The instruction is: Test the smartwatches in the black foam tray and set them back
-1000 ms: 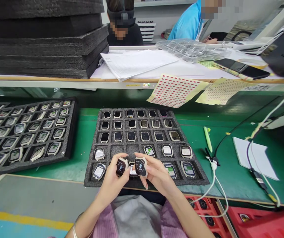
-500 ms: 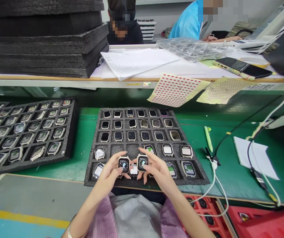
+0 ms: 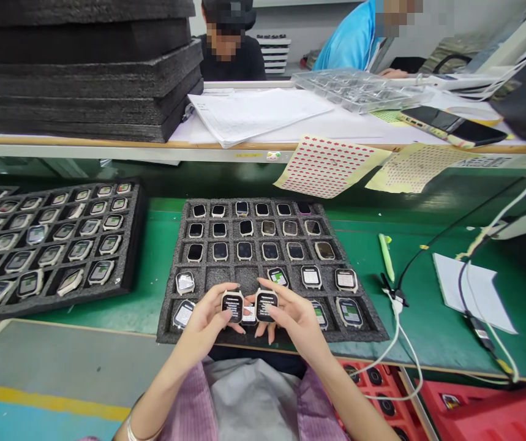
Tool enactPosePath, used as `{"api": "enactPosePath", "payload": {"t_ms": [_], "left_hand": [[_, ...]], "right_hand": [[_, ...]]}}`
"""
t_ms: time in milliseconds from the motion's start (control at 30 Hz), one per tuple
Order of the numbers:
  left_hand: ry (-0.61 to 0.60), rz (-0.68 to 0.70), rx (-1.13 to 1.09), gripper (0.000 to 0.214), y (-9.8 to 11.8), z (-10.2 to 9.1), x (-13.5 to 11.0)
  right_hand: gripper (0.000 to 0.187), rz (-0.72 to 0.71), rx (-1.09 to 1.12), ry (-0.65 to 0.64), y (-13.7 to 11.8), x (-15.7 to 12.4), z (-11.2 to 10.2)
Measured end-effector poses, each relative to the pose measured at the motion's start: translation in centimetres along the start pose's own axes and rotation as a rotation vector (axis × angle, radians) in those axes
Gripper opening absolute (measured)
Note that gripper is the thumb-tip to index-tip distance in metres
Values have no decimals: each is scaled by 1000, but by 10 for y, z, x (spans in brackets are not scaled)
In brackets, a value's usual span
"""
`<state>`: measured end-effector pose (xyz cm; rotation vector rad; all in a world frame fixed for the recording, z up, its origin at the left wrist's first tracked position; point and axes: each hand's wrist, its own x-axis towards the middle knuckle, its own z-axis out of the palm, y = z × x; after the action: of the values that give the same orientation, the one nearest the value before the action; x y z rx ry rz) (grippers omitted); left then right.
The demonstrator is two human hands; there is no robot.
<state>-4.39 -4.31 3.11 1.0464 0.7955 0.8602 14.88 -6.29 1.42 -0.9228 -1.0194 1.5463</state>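
My left hand grips a smartwatch body by its edges, thumb at the lower part of its lit screen. A second smartwatch body is held the same way in my right hand. Both have pale cases, no straps, and dark screens with lines of white text. They are side by side above the near rows of a black foam tray. Several more watch bodies lie in its compartments, such as a watch with a white screen. My hands hide part of the nearest row.
Another foam tray full of watches lies at the left. A stack of black foam and a phone rest on the shelf. Cables, a green pen and white paper lie right. Two people sit beyond.
Both held watches' screens switched from a dial-like picture with blue in the middle to a list of white text. My hands and the trays stay nearly where they were.
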Motion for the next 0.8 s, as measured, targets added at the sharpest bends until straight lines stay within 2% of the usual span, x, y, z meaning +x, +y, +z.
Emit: {"api": "enactPosePath", "payload": {"t_ms": [100, 267, 400, 467, 600, 800], "left_hand": [[-21, 7, -8, 35, 0, 0, 0], [-35, 22, -28, 34, -1, -3, -1], [-36, 24, -53, 34, 1, -2, 1], [-38, 21, -64, 33, 2, -1, 2], [-27, 14, -68, 33, 4, 2, 5], [7, 22, -62, 31, 4, -2, 11]], "right_hand": [[44, -10, -47, 33, -2, -3, 4], [70, 16, -155, -88, -10, -7, 5], [61, 61, -427, -183, -23, 6, -7], [53, -8, -694, -213, -32, 19, -12], [43, -282, -1159, -282, -42, 48, -16], [54, -411, -1429, -340, -31, 70, -17]]}}
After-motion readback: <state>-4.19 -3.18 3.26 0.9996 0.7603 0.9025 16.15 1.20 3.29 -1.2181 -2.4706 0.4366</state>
